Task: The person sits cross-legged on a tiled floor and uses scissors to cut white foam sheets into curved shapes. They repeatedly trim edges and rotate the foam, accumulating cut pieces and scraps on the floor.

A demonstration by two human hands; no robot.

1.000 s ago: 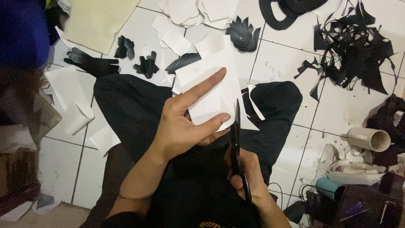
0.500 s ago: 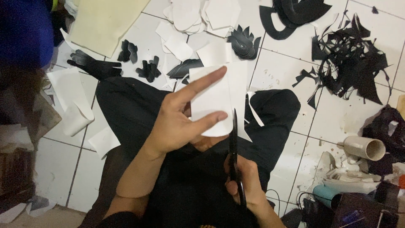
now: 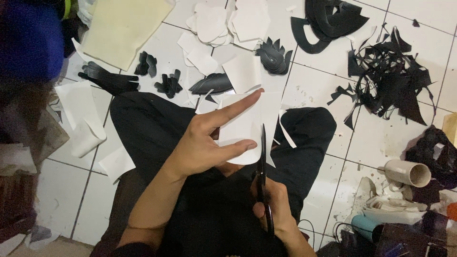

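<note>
My left hand (image 3: pixel 204 143) holds a white sheet (image 3: pixel 245 124) above my lap, index finger stretched along its top and thumb pressed under it. My right hand (image 3: pixel 273 207) grips black scissors (image 3: pixel 262 164) by the handles. The blades point away from me and run up the sheet's right side, into the paper. A narrow white strip (image 3: pixel 285 133) hangs off to the right of the blades. My legs in black trousers (image 3: pixel 152 128) lie crossed beneath both hands.
White tiled floor (image 3: pixel 319 90) carries black scraps (image 3: pixel 395 81), black leaf shapes (image 3: pixel 273 54), white cut pieces (image 3: pixel 214 24), a cream sheet (image 3: pixel 124 28) and a white paper roll (image 3: pixel 88 135). A cardboard tube (image 3: pixel 409 172) and clutter lie at right.
The sheet and my left hand have shifted slightly toward me. The scissors have advanced along the sheet's right edge.
</note>
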